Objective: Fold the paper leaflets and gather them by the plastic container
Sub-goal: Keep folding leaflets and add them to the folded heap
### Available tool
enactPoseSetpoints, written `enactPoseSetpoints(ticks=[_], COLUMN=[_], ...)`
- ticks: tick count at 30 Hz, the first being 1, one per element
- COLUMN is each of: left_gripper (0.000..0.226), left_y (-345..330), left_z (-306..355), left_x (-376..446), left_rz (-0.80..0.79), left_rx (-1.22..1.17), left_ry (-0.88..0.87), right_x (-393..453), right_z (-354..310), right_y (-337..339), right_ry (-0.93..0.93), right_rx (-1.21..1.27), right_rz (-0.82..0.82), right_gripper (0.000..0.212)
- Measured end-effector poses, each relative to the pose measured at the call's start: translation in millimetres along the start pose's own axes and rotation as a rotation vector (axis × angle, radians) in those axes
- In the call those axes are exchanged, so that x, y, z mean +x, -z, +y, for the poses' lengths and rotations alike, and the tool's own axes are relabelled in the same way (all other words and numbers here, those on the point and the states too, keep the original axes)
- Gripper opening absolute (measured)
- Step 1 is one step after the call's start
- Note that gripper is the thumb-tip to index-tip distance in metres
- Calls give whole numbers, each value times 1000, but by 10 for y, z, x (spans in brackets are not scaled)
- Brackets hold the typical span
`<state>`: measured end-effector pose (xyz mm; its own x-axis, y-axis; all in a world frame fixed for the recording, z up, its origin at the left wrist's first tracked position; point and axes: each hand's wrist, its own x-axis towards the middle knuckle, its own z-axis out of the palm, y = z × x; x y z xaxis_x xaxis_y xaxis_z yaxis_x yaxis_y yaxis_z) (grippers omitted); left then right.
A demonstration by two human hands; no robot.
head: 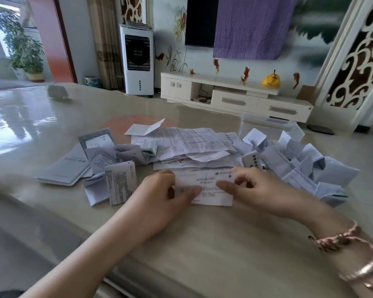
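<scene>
**Mid-fold, with loose piles on both sides**

From the head camera, we see our left hand [170,190] and right hand [252,188] holding one leaflet [205,188] on the bench [202,244], fingers curled over its two ends and thumbs pressing the printed face. Behind it lies the unfolded stack [187,145]; folded leaflets [299,166] are heaped to the right, touching the clear plastic container [269,127]. More folded ones [108,168] sit to the left, well apart from it. The crease looks half-made, though blur hides its line. If the ends slip out of line, the fold goes crooked; a careless sweep of our right wrist could scatter the heap.
</scene>
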<state>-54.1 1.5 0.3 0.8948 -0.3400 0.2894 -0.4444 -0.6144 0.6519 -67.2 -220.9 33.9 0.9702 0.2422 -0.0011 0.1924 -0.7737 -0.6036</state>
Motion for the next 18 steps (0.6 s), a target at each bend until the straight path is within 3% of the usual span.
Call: enactPoseSetpoints(ticks=[3,7,11,18], left_gripper=[29,28,34,19], left_y=[-20,-59,-100,-120], left_z=[25,72,96,98], left_x=[35,44,27,2], left_rz=[57,92,77,50], left_rx=[52,108,113,229], left_ry=[61,148,106,31], right_x=[64,88,84,85], right_z=[12,10,-16,-9], right_y=[-99,-181,-253,-300], right_ry=[-95,-138,-138,-85], right_rx=[-22,-160,-248,-359], right_rz=[90,170,213,275], right_gripper=[39,42,39,33])
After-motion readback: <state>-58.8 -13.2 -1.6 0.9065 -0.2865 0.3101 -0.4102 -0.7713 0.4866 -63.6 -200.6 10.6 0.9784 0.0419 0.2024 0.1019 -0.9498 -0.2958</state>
